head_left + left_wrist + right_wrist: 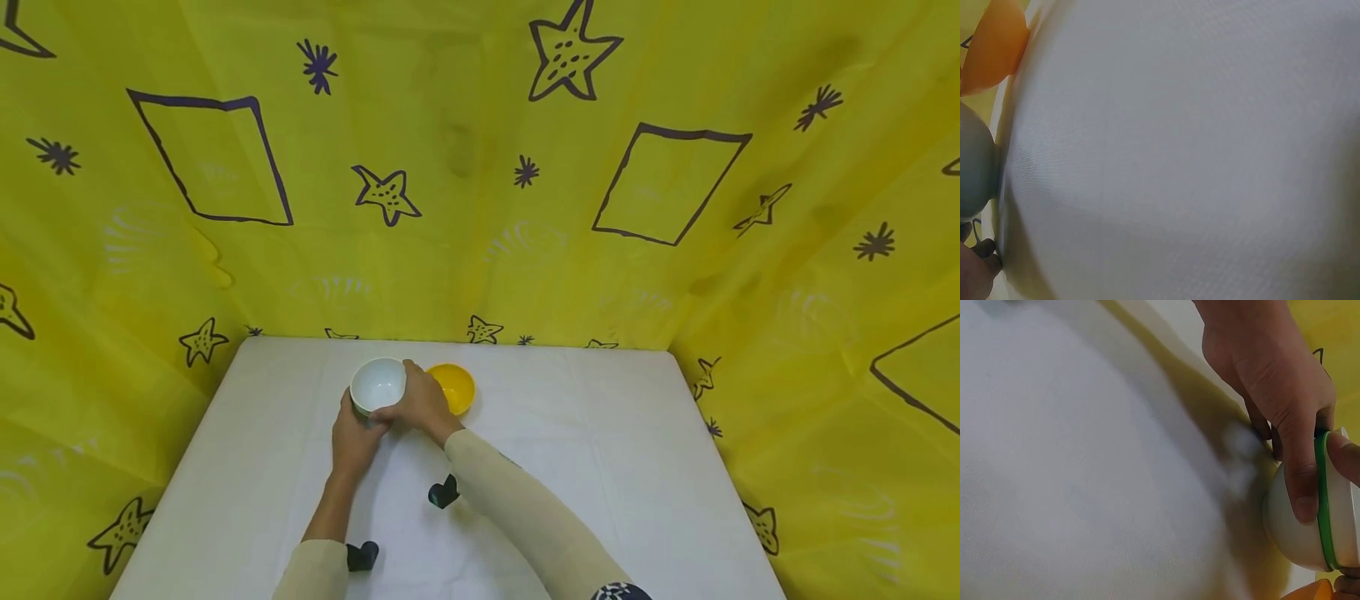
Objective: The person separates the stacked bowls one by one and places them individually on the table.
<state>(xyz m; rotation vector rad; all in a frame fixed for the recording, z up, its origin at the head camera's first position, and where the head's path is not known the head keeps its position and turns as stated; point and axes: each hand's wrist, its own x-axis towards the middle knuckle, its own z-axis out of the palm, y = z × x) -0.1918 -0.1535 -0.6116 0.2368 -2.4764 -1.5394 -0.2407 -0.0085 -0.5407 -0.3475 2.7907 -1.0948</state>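
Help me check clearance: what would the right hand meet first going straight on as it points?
The white bowl, which the right hand is touching. Beyond it, the yellow curtain seems next in line, though depth is hard to judge.

Along the far, left and right sides, hanging in soft folds: a yellow curtain. Printed on its far stretch in dark lines: a four-sided figure to the left, another to the right, and between them a large dotted star and a spiky burst. Below, a white table.
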